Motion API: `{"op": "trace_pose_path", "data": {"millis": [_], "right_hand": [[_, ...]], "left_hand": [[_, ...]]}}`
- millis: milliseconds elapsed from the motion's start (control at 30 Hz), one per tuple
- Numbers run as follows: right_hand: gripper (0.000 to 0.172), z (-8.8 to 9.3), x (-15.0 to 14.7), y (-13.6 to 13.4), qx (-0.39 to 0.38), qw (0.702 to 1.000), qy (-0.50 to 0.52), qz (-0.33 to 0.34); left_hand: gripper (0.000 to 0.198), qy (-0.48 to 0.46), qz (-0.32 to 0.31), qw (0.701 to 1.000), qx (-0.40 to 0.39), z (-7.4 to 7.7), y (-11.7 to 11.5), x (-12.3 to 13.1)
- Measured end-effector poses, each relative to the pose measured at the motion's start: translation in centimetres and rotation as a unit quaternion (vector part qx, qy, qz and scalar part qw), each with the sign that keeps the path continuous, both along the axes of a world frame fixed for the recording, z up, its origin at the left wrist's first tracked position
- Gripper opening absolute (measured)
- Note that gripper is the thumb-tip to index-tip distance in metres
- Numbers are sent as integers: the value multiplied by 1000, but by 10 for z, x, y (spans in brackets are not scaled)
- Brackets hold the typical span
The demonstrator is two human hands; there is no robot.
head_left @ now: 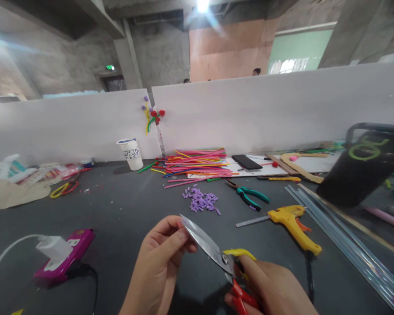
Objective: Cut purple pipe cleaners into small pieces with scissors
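My right hand (pixel 271 282) grips a pair of scissors (pixel 208 243) by its red and yellow handles. The metal blades point up and to the left, with their tip at the fingers of my left hand (pixel 166 251). Thumb and fingers of that left hand are pinched together beside the blade tip; whatever they hold is hidden or too small to name. Just beyond the blades lies a heap of short purple pieces (pixel 202 201). Behind it is a pile of long fuzzy craft stems (pixel 197 164), mostly pink, red and orange.
Teal-handled pliers (pixel 252 194) and a yellow glue gun (pixel 290 223) lie right, beside clear rods (pixel 344 245). A black bag-like object (pixel 357 170) stands far right. A magenta power strip (pixel 70 253) with cords sits left; a white cup (pixel 131 154) stands before the white partition (pixel 265 113).
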State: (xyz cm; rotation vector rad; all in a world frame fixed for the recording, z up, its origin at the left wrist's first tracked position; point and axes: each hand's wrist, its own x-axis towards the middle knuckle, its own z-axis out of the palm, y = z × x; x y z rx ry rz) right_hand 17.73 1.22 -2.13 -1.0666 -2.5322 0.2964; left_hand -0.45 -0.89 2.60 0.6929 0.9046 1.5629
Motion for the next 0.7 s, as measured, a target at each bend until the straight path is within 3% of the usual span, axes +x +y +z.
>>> {"op": "trace_pose_path", "data": {"millis": [433,700], "right_hand": [[30,-1,0,1,-16,1000,14,-5],[25,2,-4,6,-174,980,94,-24]], "left_hand": [[1,0,3,1000,-7,1,0,-1],[3,12,-34,999,-11,-1,2,0]]}}
